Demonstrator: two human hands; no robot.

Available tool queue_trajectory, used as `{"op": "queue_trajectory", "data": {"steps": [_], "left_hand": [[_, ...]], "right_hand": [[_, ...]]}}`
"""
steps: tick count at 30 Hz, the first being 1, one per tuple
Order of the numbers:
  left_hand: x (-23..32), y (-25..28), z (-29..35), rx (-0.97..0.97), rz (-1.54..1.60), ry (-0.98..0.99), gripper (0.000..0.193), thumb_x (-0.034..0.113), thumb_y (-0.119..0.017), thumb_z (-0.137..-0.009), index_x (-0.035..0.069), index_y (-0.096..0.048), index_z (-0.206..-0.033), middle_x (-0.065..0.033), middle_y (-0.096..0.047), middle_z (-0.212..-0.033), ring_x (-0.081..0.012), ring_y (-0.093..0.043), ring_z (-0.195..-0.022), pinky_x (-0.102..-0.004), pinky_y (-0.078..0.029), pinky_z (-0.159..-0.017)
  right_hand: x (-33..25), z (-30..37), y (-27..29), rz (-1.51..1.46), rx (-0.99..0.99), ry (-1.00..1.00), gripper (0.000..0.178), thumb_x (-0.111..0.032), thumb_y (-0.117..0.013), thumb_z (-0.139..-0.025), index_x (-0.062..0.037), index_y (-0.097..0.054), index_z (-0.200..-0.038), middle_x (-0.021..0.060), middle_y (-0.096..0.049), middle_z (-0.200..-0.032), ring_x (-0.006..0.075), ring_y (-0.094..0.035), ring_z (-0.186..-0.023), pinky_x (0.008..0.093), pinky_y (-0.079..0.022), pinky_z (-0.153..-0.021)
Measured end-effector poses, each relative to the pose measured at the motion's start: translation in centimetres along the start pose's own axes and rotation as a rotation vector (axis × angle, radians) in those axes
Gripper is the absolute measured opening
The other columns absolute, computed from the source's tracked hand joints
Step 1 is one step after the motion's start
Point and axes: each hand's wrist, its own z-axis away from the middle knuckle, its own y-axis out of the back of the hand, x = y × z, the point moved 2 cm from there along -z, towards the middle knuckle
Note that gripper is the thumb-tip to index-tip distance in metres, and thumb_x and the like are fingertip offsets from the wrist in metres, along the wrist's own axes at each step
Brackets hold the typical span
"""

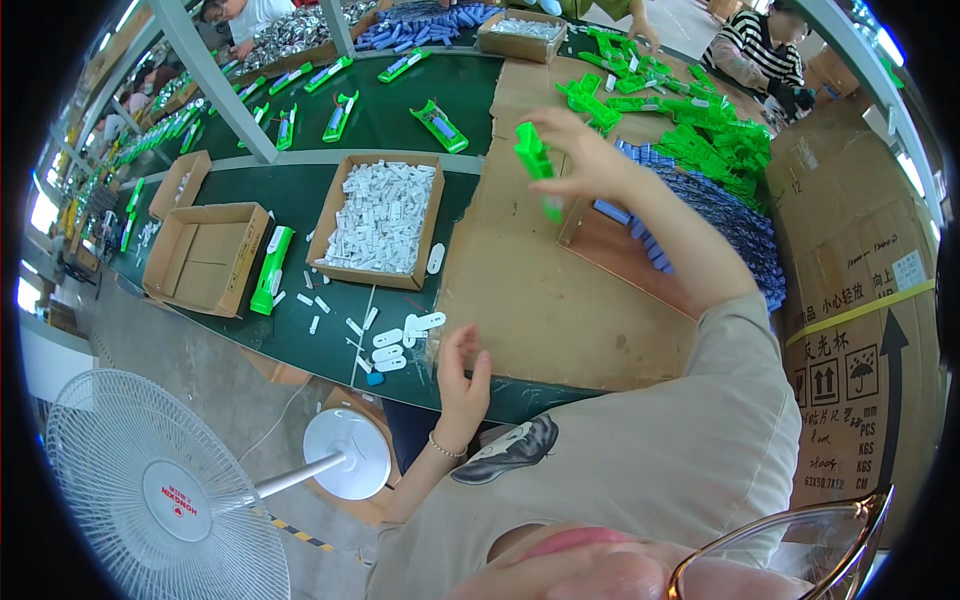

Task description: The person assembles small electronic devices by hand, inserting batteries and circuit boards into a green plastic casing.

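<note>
My right hand (pixel 580 160) is raised over the cardboard-covered part of the table, its fingers and thumb around a green plastic housing (pixel 533 152), slightly blurred. Below it my left hand (pixel 463 382) hovers at the table's front edge, empty, fingers loosely bent and thumb apart. Several white oval plates (pixel 390 352) lie just left of that hand. A shallow cardboard box (pixel 432 215) full of small white parts stands further left. To the right of my raised hand, blue cylindrical cells (pixel 715 225) are heaped beside a pile of green housings (pixel 715 140).
An empty cardboard box (pixel 160 262) and a green housing (pixel 272 270) sit at the left. Green housings with blue cells (pixel 438 127) line the far belt behind a metal post (pixel 215 80). A white fan (pixel 170 490) stands lower left; large cartons (pixel 860 300) rise at right. Co-workers sit beyond.
</note>
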Motion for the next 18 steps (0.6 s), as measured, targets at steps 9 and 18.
{"op": "queue_trajectory", "data": {"steps": [9,18], "left_hand": [[8.4,0.0,-4.5,-0.018,-0.079,-0.384,0.063,0.010,-0.056,-0.085,-0.004,-0.023,-0.137,-0.0196,-0.041,-0.130,-0.0282,-0.047,-0.115,-0.0373,-0.038,-0.097],[10.6,3.1,-4.9,0.181,0.444,-0.263,0.049,0.026,-0.035,-0.093,0.000,-0.026,-0.134,-0.0175,-0.052,-0.111,-0.0231,-0.059,-0.090,-0.0344,-0.050,-0.079]], "right_hand": [[-14.5,2.2,-4.6,-0.828,0.036,-0.096,0.051,-0.025,-0.076,-0.073,-0.0018,-0.057,-0.114,0.0153,-0.055,-0.117,0.0255,-0.055,-0.107,0.0340,-0.044,-0.091],[-15.8,3.5,-9.1,-1.640,-0.583,-0.214,0.074,-0.005,-0.068,-0.077,-0.0013,-0.026,-0.139,0.0133,-0.053,-0.117,0.0169,-0.061,-0.084,0.0285,-0.051,-0.066]]}}
